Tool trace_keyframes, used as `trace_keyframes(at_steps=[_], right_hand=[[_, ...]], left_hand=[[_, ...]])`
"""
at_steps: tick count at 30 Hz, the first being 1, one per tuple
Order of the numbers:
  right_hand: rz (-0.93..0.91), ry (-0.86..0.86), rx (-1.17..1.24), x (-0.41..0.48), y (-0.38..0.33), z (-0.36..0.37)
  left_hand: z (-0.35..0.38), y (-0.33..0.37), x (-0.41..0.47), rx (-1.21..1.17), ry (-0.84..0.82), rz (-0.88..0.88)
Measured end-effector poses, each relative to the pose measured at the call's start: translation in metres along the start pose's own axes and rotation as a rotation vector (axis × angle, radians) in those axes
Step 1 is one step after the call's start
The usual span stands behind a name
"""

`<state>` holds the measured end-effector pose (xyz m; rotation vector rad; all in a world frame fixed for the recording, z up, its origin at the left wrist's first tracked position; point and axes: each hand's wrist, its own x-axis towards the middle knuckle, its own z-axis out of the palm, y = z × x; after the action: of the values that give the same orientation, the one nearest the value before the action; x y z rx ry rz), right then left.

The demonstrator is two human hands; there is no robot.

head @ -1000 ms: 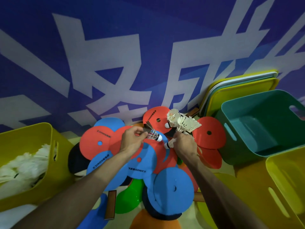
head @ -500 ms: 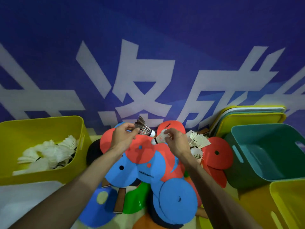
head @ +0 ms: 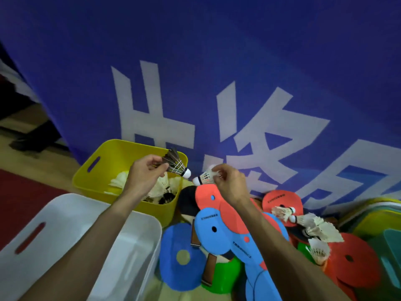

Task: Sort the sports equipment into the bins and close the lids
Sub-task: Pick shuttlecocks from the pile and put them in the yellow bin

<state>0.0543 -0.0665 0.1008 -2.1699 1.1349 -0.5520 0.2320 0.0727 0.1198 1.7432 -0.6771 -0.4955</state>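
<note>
Pinching a dark-feathered shuttlecock (head: 176,165) by its skirt between thumb and curled fingers, the left hand (head: 144,177) hovers over the yellow bin (head: 102,168). This bin sits at about 9 o'clock from the middle of the view and holds a heap of white shuttlecocks (head: 119,181). The dark one's white cork points toward 4 o'clock, above the bin's right rim. At 3 o'clock from the left hand, the right hand (head: 231,184) pinches a white shuttlecock (head: 205,177) by its feathers, with the cork aimed toward 8 o'clock. The two corks are near each other but apart. The right hand hangs over the upper edge of a pile of table tennis paddles (head: 213,230) in red, blue and green, spread from 6 to 4 o'clock. Several loose shuttlecocks (head: 319,230) lie on that pile at 4 o'clock. A white bin (head: 65,205) stands at 7 o'clock, just beside the yellow one. A teal bin (head: 393,244) shows at the far 4 o'clock edge, with blurred stacked lids (head: 373,213) behind it. A blue banner (head: 217,61) with large white characters fills the 12 o'clock half.
</note>
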Motion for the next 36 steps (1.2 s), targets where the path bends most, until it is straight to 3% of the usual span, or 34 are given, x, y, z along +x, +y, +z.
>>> trace_keyframes(at_steps=[10,20,28,36], right_hand=[[-0.106,-0.125,-0.032,0.020,-0.050,0.053],[-0.157,-0.424,-0.029,0.026,-0.058,0.083],[-0.050,-0.299,-0.015,0.021,-0.022,0.040],[0.171,-0.103,0.049,-0.005,0.064,-0.036]], left_hand=[[-0.074,-0.054,0.023,0.015,0.161,-0.145],[-0.064,-0.066,0.033,-0.015,0.024,-0.121],[-0.014,-0.041,0.031,0.016,-0.094,-0.034],[0.092,-0.010,0.011,0.131,-0.387,0.064]])
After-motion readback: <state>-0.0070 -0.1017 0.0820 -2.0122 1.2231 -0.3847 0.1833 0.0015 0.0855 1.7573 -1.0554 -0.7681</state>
